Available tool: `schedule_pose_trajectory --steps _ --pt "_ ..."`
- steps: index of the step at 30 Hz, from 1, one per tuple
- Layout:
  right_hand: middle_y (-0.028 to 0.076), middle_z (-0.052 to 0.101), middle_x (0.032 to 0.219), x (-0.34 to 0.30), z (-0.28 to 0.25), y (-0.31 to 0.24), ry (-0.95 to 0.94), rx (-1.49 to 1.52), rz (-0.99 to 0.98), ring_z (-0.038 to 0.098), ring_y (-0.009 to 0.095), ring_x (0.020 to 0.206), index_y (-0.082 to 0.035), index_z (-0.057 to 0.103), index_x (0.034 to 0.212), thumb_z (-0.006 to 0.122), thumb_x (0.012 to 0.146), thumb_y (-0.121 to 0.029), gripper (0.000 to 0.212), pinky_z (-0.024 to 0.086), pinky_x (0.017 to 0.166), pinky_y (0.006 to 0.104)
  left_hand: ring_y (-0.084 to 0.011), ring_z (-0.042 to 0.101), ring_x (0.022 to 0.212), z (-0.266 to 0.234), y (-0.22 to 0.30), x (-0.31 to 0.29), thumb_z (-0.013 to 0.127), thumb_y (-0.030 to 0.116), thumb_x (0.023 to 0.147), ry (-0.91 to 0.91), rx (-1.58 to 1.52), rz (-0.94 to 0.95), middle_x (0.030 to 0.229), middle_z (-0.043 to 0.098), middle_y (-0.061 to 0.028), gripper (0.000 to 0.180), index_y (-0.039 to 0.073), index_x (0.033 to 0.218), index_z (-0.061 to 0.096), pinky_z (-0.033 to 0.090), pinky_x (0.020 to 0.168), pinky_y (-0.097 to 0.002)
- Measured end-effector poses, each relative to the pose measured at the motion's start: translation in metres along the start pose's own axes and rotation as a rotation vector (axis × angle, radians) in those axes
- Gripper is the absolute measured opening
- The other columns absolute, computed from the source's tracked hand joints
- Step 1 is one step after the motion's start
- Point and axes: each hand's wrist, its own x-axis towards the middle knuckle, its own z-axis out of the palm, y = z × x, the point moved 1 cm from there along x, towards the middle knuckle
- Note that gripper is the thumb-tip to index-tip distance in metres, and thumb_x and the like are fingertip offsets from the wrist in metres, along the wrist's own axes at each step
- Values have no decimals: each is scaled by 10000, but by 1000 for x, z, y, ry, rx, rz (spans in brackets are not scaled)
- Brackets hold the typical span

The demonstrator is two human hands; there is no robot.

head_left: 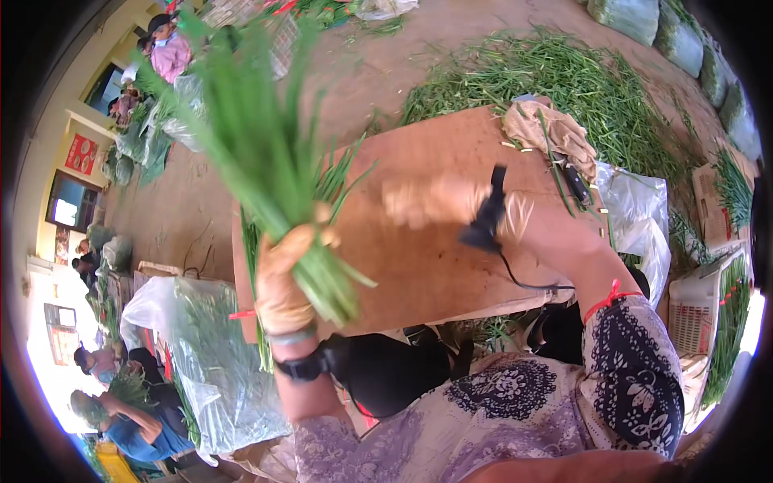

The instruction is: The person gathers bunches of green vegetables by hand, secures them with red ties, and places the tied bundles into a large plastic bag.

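My left hand, in a pale glove, is closed around a bunch of garlic chives. Its long green leaves fan up and away to the far left, smeared by motion, while the pale cut ends point down toward me. Over the middle of the brown wooden board is my right hand, also gloved. Blur hides its fingers, and nothing shows clearly in it. More green leaves lie at the board's left edge, partly behind the held bunch.
At the board's far right corner are a tan cloth, a dark-handled knife and short stalk pieces. A large leaf heap covers the floor beyond. Plastic bags and crates flank me; other people sit at left.
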Motion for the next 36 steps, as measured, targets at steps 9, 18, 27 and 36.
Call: schedule_pose_trajectory --steps 9,18,27,36 --pt "114 617 1021 6 -103 -32 -485 1839 1239 548 229 987 17 594 1090 606 819 -529 610 424 898 340 -140 609 736 17 -110 -16 679 126 785 -194 -15 -355 894 649 -46 258 39 1020 617 501 685 -267" --pt "57 615 1071 58 -203 -27 378 1960 1212 589 160 961 -24 547 1157 713 763 -96 433 487 840 314 -119 516 952 42 -111 -42 748 120 739 -608 330 76 1054 561 -14 550 54 1214 477 441 841 -285" --pt "56 629 1028 96 -235 -43 420 1793 1186 592 156 930 -19 575 1123 652 808 -13 325 471 858 301 -149 521 1044 69 -33 -35 835 37 598 -669 36 239 1117 589 -56 750 25 1248 460 439 907 -301" --pt "29 553 1135 78 -185 -63 47 1774 1157 515 133 1026 -26 461 1251 753 744 -148 598 427 895 277 -150 473 1131 39 -72 -11 817 129 664 -643 189 281 1285 483 -55 865 91 1372 321 393 980 -312"
